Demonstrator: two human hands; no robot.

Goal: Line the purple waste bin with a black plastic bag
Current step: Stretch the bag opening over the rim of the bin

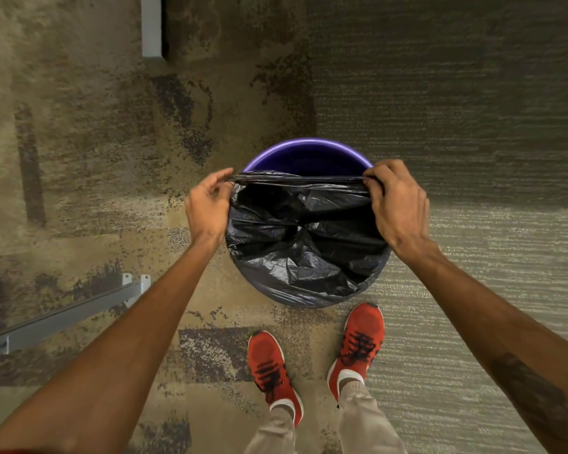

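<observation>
Over round bin [309,151], crinkled bag [302,237]

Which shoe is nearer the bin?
The right shoe: its toe nearly reaches the purple bin, while the left shoe sits farther back.

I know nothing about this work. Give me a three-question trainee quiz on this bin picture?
1. True or false: the black plastic bag already covers the round purple waste bin's whole rim.
2. Which hands grip the bag's stretched edge: A left hand only, B right hand only, C both?
3. What colour are the laced shoes near the bin?

Key: 1 false, the far rim is bare. 2 C. 3 red.
</observation>
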